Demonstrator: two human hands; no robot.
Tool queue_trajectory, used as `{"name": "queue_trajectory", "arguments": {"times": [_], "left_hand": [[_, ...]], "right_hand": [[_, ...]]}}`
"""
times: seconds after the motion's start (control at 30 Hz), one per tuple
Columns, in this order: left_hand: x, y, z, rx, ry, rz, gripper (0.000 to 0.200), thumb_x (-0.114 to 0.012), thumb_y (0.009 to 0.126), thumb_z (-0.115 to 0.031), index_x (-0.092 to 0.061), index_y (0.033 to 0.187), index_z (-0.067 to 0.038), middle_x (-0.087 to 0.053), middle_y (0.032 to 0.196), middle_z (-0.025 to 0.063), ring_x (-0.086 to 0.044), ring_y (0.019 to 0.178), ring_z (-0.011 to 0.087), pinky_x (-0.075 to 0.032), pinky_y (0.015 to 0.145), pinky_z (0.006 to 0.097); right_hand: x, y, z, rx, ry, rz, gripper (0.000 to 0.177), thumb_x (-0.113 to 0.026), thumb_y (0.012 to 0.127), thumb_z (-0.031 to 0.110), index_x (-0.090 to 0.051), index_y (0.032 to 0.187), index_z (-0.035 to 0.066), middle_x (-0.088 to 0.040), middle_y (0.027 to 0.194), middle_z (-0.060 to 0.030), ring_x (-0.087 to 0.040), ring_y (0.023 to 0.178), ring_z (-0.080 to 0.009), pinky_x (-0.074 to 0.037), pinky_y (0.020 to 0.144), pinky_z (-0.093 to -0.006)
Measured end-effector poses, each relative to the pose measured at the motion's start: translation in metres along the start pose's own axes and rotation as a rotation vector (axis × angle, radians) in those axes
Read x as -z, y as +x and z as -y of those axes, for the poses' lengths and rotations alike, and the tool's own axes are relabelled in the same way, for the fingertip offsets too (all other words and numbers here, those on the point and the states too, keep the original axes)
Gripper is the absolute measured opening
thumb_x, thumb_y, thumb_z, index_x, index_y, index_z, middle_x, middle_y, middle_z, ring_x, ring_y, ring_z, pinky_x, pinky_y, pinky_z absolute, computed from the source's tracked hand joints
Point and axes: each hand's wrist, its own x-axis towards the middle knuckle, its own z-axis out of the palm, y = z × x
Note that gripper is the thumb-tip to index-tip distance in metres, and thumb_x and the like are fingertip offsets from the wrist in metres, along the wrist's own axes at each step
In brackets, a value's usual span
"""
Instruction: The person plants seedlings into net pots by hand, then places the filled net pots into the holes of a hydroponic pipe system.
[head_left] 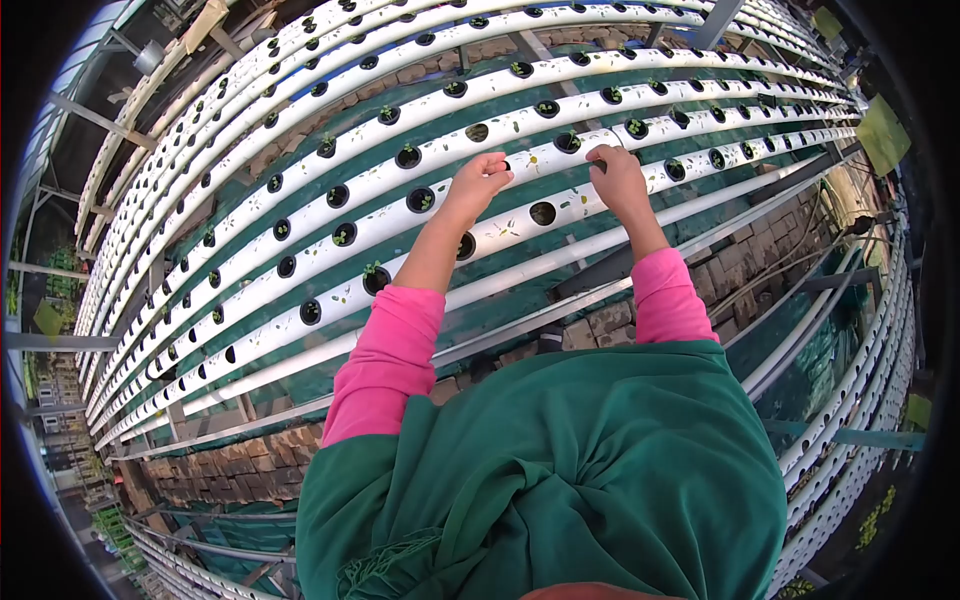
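Observation:
Both hands reach out over long white pipes that carry rows of black cups with small green seedlings. My left hand is closed in a pinch, with something small and dark at its fingertips that I cannot make out. My right hand has its fingers curled together close to a pipe, and whatever they hold is hidden. Between and above the hands sits a cup with a seedling. An open hole shows in the nearer pipe, and another hole lies beyond my left hand. Loose leaf bits are scattered on the pipes.
A metal rail runs along the near side of the pipes, above brick paving. Green sheeting lies beneath the pipes. More holed white pipes stand at the lower right. A yellow card hangs at the upper right.

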Motion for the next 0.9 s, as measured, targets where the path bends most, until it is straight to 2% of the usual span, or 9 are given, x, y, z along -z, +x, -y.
{"name": "queue_trajectory", "arguments": {"times": [0.1, 0.3, 0.43, 0.5, 0.57, 0.63, 0.7, 0.73, 0.9], "left_hand": [[0.030, 0.003, 0.003, -0.018, -0.093, -0.127, 0.048, -0.064, 0.086, -0.019, -0.050, 0.129, -0.005, -0.056, 0.123, 0.0065, -0.053, 0.108, 0.0137, -0.043, 0.089, 0.0292], [0.082, -0.013, 0.017, -0.106, -0.042, -0.559, 0.043, -0.062, 0.086, -0.017, -0.053, 0.126, -0.003, -0.058, 0.115, 0.0052, -0.055, 0.101, 0.0130, -0.043, 0.085, 0.0269], [0.103, -0.025, 0.042, -0.080, 0.016, -0.707, 0.043, -0.063, 0.085, -0.013, -0.055, 0.125, -0.002, -0.059, 0.115, 0.0082, -0.055, 0.105, 0.0163, -0.043, 0.090, 0.0279], [0.109, -0.029, 0.051, -0.052, -0.007, -0.739, 0.044, -0.064, 0.084, -0.012, -0.055, 0.126, -0.002, -0.059, 0.119, 0.0111, -0.056, 0.105, 0.0175, -0.043, 0.091, 0.0283], [0.111, -0.030, 0.053, -0.005, 0.177, -0.727, 0.046, -0.064, 0.084, -0.013, -0.053, 0.127, 0.000, -0.058, 0.123, 0.0131, -0.058, 0.104, 0.0171, -0.045, 0.089, 0.0277], [0.114, -0.028, 0.051, 0.004, 0.298, -0.748, 0.050, -0.065, 0.083, -0.016, -0.052, 0.128, -0.001, -0.056, 0.127, 0.0161, -0.059, 0.105, 0.0211, -0.046, 0.090, 0.0308], [0.115, -0.024, 0.049, -0.045, 0.628, -0.781, 0.052, -0.066, 0.081, -0.018, -0.052, 0.129, -0.002, -0.056, 0.128, 0.0175, -0.058, 0.110, 0.0277, -0.045, 0.092, 0.0349], [0.118, -0.018, 0.055, -0.079, 0.654, -0.785, 0.053, -0.067, 0.080, -0.019, -0.052, 0.129, -0.004, -0.054, 0.129, 0.0188, -0.056, 0.113, 0.0333, -0.044, 0.095, 0.0389], [0.118, -0.006, 0.052, 0.041, 0.824, -0.817, 0.057, -0.071, 0.078, -0.021, -0.052, 0.129, -0.004, -0.053, 0.131, 0.0166, -0.053, 0.118, 0.0329, -0.044, 0.097, 0.0413]], "right_hand": [[-0.017, 0.030, 0.044, 0.189, 0.273, 0.083, 0.015, -0.067, 0.077, 0.015, -0.067, 0.092, 0.011, -0.065, 0.093, -0.0144, -0.063, 0.088, -0.0341, -0.050, 0.077, -0.0424], [-0.073, 0.072, 0.109, 0.286, 0.286, 0.300, 0.014, -0.064, 0.079, 0.016, -0.067, 0.092, 0.010, -0.065, 0.094, -0.0143, -0.063, 0.089, -0.0338, -0.050, 0.078, -0.0416], [-0.115, 0.084, 0.132, 0.360, 0.251, 0.411, 0.014, -0.060, 0.080, 0.014, -0.068, 0.091, 0.009, -0.066, 0.094, -0.0158, -0.063, 0.091, -0.0341, -0.050, 0.080, -0.0424], [-0.132, 0.086, 0.146, 0.376, 0.262, 0.466, 0.015, -0.060, 0.080, 0.014, -0.068, 0.092, 0.010, -0.066, 0.096, -0.0166, -0.063, 0.092, -0.0346, -0.050, 0.082, -0.0432], [-0.153, 0.091, 0.158, 0.435, 0.264, 0.511, 0.017, -0.060, 0.080, 0.013, -0.069, 0.094, 0.011, -0.066, 0.099, -0.0171, -0.062, 0.095, -0.0352, -0.049, 0.084, -0.0435], [-0.169, 0.097, 0.170, 0.490, 0.264, 0.467, 0.020, -0.060, 0.079, 0.012, -0.068, 0.097, 0.010, -0.066, 0.102, -0.0177, -0.062, 0.097, -0.0347, -0.049, 0.085, -0.0438], [-0.182, 0.109, 0.183, 0.460, 0.278, 0.469, 0.023, -0.059, 0.078, 0.011, -0.067, 0.099, 0.009, -0.066, 0.103, -0.0179, -0.062, 0.098, -0.0354, -0.049, 0.085, -0.0441], [-0.186, 0.114, 0.187, 0.471, 0.281, 0.450, 0.025, -0.058, 0.078, 0.010, -0.066, 0.102, 0.008, -0.066, 0.103, -0.0180, -0.062, 0.098, -0.0360, -0.049, 0.086, -0.0444], [-0.221, 0.148, 0.199, 0.513, 0.256, 0.358, 0.029, -0.058, 0.080, 0.011, -0.064, 0.109, 0.008, -0.066, 0.103, -0.0185, -0.063, 0.097, -0.0360, -0.050, 0.087, -0.0438]]}}
